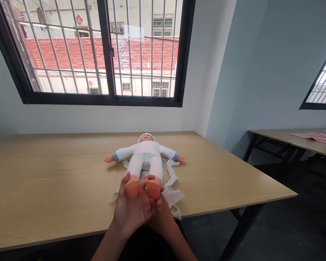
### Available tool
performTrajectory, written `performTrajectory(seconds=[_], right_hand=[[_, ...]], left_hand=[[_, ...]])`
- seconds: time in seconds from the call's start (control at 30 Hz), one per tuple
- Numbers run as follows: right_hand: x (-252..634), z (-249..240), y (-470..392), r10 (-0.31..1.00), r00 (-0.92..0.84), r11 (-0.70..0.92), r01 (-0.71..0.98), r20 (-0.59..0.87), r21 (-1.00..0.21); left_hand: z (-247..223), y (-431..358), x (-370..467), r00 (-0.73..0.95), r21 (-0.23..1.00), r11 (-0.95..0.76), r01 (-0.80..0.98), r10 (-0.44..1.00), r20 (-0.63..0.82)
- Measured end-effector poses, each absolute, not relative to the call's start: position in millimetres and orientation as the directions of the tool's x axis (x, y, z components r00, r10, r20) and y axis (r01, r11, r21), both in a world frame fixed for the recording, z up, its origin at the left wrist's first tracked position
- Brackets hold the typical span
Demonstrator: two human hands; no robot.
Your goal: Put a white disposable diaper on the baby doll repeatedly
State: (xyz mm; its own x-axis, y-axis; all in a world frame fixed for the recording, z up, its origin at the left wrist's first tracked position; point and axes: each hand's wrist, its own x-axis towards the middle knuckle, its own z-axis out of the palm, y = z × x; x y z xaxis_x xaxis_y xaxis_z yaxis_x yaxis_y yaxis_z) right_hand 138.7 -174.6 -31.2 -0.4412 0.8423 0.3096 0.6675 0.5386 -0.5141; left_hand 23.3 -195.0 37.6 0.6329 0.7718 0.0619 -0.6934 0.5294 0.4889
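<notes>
A baby doll (146, 149) in a white suit with blue cuffs and a white cap lies face up on the table, head toward the window and feet toward me. My left hand (132, 212) cups its feet from below, palm up, with the thumb beside the foot on the left. Fingers of my right hand (159, 203) curl around the other foot; much of that hand is hidden behind the left. The orange soles face me, and the legs seem a little raised. Loose white cloth strips (172, 192) spread under and to the right of the doll.
The light wooden table (57, 188) has its front edge close to me and a corner at the right. A barred window (111, 54) is in the wall behind. At far right stands another table (282, 137) with pink cloth (319, 137) on it.
</notes>
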Motion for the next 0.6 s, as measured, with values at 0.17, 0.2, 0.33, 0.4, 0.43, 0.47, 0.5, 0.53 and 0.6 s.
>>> performTrajectory(seconds=[0.17,0.2,0.33,0.4,0.43,0.47,0.5,0.53,0.6], right_hand=[[177.3,-9.1,-186.6,0.737,-0.631,0.645,0.550,0.242,-0.530],[190.8,-1.4,-185.2,0.717,-0.668,0.645,0.528,0.198,-0.553],[233.3,36.0,-150.1,0.899,-0.395,0.431,0.711,0.192,-0.555],[237.8,50.8,-118.2,0.950,-0.200,0.286,0.867,0.240,-0.409],[236.2,55.4,-101.4,0.962,-0.146,0.220,0.917,0.232,-0.333],[232.9,57.8,-85.1,0.968,-0.114,0.174,0.947,0.225,-0.270],[228.8,58.3,-70.4,0.970,-0.120,0.165,0.964,0.212,-0.211],[224.6,56.9,-57.8,0.973,-0.139,0.169,0.973,0.186,-0.156],[218.3,50.3,-39.5,0.976,-0.169,0.180,0.981,0.140,-0.071]], left_hand=[[0.5,-202.8,17.1,0.612,0.452,0.528,-0.719,0.789,0.050],[-4.9,-202.9,17.1,0.609,0.450,0.527,-0.721,0.792,0.047],[-21.4,-204.0,21.6,0.594,0.437,0.528,-0.728,0.805,0.018],[-26.2,-204.8,24.5,0.589,0.426,0.528,-0.734,0.808,0.013],[-27.7,-205.2,25.6,0.586,0.422,0.526,-0.738,0.810,0.014],[-28.6,-205.4,26.5,0.586,0.421,0.526,-0.739,0.810,0.016],[-29.2,-205.5,27.0,0.588,0.422,0.527,-0.737,0.808,0.018],[-29.5,-205.5,27.3,0.590,0.425,0.527,-0.736,0.807,0.021],[-29.7,-205.2,27.4,0.591,0.433,0.525,-0.733,0.807,0.021]])
